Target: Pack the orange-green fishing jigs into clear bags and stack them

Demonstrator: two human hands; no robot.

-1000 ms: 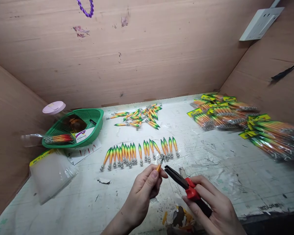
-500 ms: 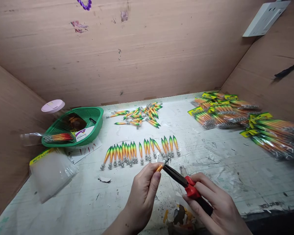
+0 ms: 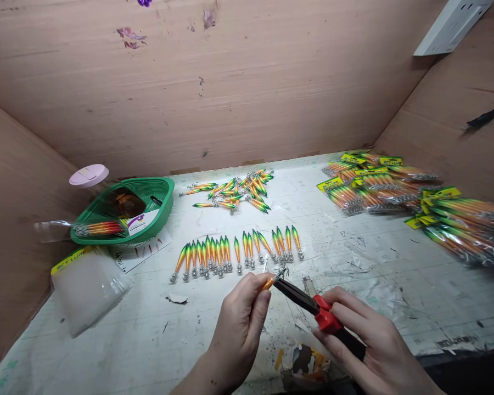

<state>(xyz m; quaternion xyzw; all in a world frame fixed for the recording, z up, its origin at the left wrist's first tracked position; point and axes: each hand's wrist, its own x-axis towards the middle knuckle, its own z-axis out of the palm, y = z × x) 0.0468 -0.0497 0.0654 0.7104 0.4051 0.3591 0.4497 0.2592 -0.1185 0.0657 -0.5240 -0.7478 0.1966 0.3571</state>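
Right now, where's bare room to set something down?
Bare tabletop shows between the loose lures and bagged lures, and front left between the clear bags and your left hand, bar a paper scrap and specks. It's crowded by the green basket, along the lure row and around the pliers.

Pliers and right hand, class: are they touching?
Touching. The head view shows the right hand closed around the red-handled pliers, with no gap between palm-side fingers and handle.

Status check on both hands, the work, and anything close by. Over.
Left hand gripping squid jig. Right hand on red-handled pliers, tips at the jig's hook end; bite unclear. Row of squid jigs just beyond.
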